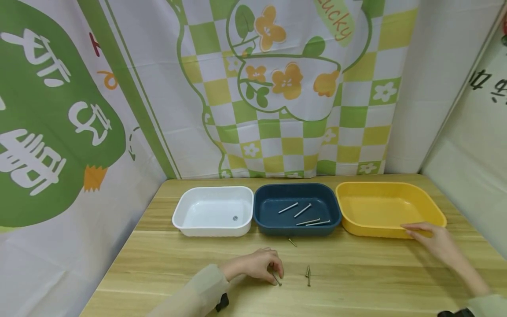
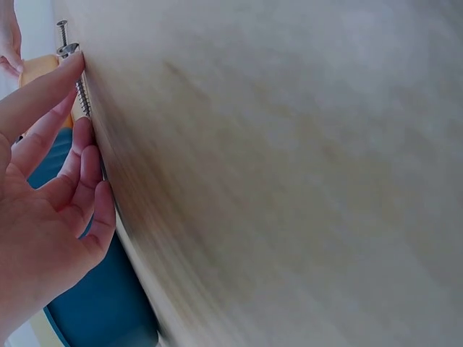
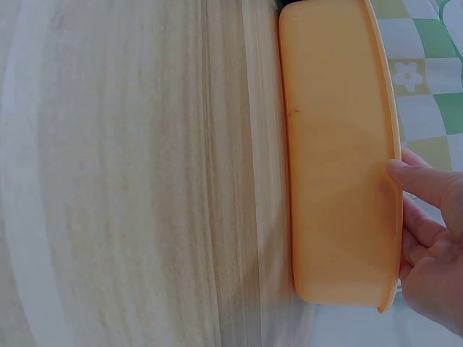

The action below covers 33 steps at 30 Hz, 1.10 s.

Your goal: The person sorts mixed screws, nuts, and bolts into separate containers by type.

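Observation:
In the head view my left hand [image 1: 263, 264] is low over the table, thumb and fingertips around a screw [image 1: 277, 279]. The left wrist view shows that threaded screw [image 2: 83, 100] between the thumb and fingers. To its right, two more brass-coloured screws [image 1: 309, 277] lie close together, and another screw [image 1: 292, 242] lies just in front of the dark blue tray [image 1: 297, 230]. At the right, my right hand [image 1: 433, 240] grips the near rim of the yellow tray [image 1: 376, 230]. In the right wrist view its thumb is outside the yellow wall [image 3: 340, 159], the other fingers behind the rim.
Several long silvery bolts [image 1: 303, 210] lie inside the blue tray. Left of it stands a white tray [image 1: 214, 230] with one small round metal piece [image 1: 235, 218] in it. The three trays form a row on the wooden table [image 1: 178, 264], before a printed curtain [image 1: 277, 132].

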### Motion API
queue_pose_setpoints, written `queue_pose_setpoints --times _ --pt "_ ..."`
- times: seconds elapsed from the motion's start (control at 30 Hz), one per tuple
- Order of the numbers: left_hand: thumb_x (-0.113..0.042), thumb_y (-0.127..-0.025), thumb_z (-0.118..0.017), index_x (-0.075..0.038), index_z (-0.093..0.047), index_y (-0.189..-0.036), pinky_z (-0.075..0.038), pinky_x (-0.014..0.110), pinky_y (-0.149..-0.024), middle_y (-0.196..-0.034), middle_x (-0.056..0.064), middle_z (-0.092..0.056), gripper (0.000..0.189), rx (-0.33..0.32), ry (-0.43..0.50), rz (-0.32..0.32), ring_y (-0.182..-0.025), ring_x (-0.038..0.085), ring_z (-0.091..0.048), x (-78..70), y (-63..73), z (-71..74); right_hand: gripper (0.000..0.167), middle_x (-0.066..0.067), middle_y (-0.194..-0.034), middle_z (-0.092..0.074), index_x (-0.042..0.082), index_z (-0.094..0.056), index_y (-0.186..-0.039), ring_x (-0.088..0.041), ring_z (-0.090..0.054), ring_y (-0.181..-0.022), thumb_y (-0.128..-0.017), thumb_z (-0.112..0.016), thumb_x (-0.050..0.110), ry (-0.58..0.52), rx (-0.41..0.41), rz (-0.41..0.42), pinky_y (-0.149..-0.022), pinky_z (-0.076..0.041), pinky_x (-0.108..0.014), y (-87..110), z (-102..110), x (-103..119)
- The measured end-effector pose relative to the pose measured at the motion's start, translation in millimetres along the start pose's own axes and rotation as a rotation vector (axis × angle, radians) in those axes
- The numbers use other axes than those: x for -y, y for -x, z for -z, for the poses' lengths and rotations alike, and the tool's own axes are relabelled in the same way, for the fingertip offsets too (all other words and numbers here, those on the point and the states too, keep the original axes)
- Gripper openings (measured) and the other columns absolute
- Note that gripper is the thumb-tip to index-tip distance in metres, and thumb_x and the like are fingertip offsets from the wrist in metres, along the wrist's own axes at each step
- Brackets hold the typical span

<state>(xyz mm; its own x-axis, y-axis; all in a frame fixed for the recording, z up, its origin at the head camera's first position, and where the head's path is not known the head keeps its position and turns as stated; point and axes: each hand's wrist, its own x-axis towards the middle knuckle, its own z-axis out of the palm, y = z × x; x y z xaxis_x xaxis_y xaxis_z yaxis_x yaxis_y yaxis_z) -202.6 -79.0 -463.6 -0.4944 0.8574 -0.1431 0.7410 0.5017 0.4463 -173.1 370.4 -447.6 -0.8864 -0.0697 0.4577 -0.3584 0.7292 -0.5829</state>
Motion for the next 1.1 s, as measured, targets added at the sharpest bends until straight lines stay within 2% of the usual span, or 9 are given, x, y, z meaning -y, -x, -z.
queue_pose_setpoints --times 0.3,0.57,0.77,0.93,1.1 --pt "-0.022 -0.072 -0.073 -0.019 -0.066 -0.079 -0.026 0.013 -0.070 -0.076 -0.016 -0.044 0.011 0.001 0.011 0.019 -0.076 -0.006 -0.033 -3.4 0.7 -0.5 0.013 0.041 -0.092 -0.046 0.013 -0.070 -0.088 0.028 -0.034 -0.089 -0.080 -0.064 0.006 -0.017 -0.041 0.055 -0.072 -0.023 0.004 1.1 -3.6 0.1" --pt "-0.022 -0.072 -0.072 -0.020 -0.066 -0.077 -0.025 0.013 -0.069 -0.076 -0.016 -0.043 0.008 0.006 -0.003 0.021 -0.076 -0.006 -0.032 -2.9 -0.4 -1.6 0.013 0.040 -0.091 -0.047 0.014 -0.070 -0.088 0.028 -0.034 -0.089 -0.079 -0.065 0.005 -0.017 -0.046 0.046 -0.071 -0.024 0.004 0.7 -4.4 -1.4" --pt "-0.023 -0.072 -0.071 -0.020 -0.065 -0.077 -0.025 0.013 -0.068 -0.075 -0.016 -0.041 0.008 0.013 -0.024 0.023 -0.075 -0.005 -0.031 -5.0 -0.5 0.0 0.017 0.039 -0.091 -0.048 0.015 -0.070 -0.087 0.027 -0.036 -0.089 -0.078 -0.065 0.002 -0.042 -0.076 0.073 -0.073 -0.024 0.004 1.9 -5.8 -1.9" --pt "-0.024 -0.073 -0.070 -0.019 -0.066 -0.077 -0.026 0.012 -0.068 -0.075 -0.016 -0.043 0.007 -0.008 -0.024 0.019 -0.075 -0.005 -0.032 -5.6 -1.2 -1.0 0.019 0.040 -0.092 -0.048 0.014 -0.070 -0.086 0.027 -0.038 -0.089 -0.076 -0.065 -0.002 -0.044 -0.100 0.107 -0.074 -0.024 0.004 4.7 -6.1 -1.6" --pt "-0.021 -0.074 -0.070 -0.017 -0.066 -0.076 -0.029 0.010 -0.069 -0.071 -0.015 -0.049 0.006 -0.034 -0.017 -0.002 -0.071 -0.006 -0.038 -5.0 -2.8 -2.3 0.020 0.040 -0.092 -0.048 0.018 -0.070 -0.086 0.028 -0.036 -0.090 -0.076 -0.065 0.001 -0.039 -0.095 0.095 -0.074 -0.024 0.004 4.0 -7.2 -0.4"
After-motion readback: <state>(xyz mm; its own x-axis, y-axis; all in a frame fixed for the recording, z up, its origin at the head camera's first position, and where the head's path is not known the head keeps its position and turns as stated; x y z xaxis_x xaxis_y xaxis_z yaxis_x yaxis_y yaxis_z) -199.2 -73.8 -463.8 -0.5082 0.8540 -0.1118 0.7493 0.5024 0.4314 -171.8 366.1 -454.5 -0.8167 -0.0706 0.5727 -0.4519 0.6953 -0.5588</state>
